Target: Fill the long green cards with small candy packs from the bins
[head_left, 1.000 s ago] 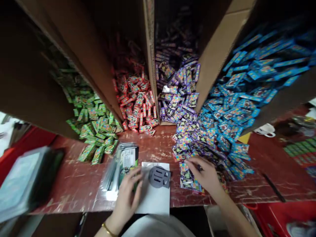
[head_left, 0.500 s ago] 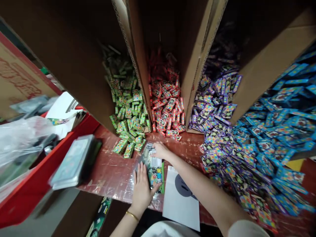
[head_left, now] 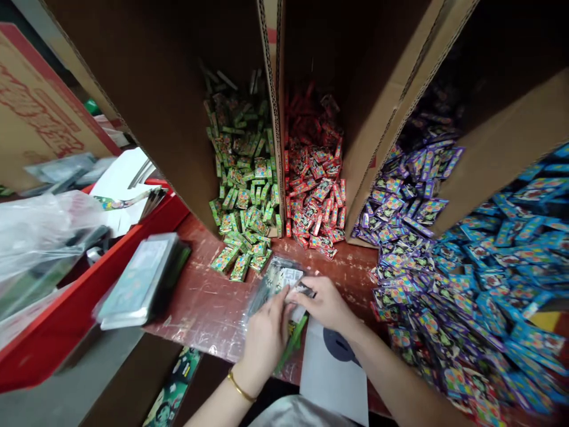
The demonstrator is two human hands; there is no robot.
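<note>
A clear plastic bag with a green-edged printed card (head_left: 293,343) is lifted at its near side, between my two hands over the table. My left hand (head_left: 267,326), with a gold bangle at its wrist, is closed with fingers and thumb pinching the bag's edge. Close beside it, my right hand (head_left: 329,302) pinches the same edge, its fingers curled. Exactly how each hand grips is partly hidden. Beneath and behind them lie more flat clear plastic bags (head_left: 267,283) with dark print and a white label. A white sheet (head_left: 333,379) with a dark round print lies below my right forearm.
Tall cardboard boxes spill green packets (head_left: 249,219), red packets (head_left: 317,201), purple packets (head_left: 400,207) and blue packets (head_left: 502,255) onto the red table (head_left: 200,296). At left stand a stack of plastic-wrapped packs (head_left: 137,279) and a red bin (head_left: 89,290) holding bags and papers.
My left hand, flat on the printed bag before, now pinches its edge. My right hand has drawn back toward me from the bag's far end. The bag's near side has risen and tilted.
</note>
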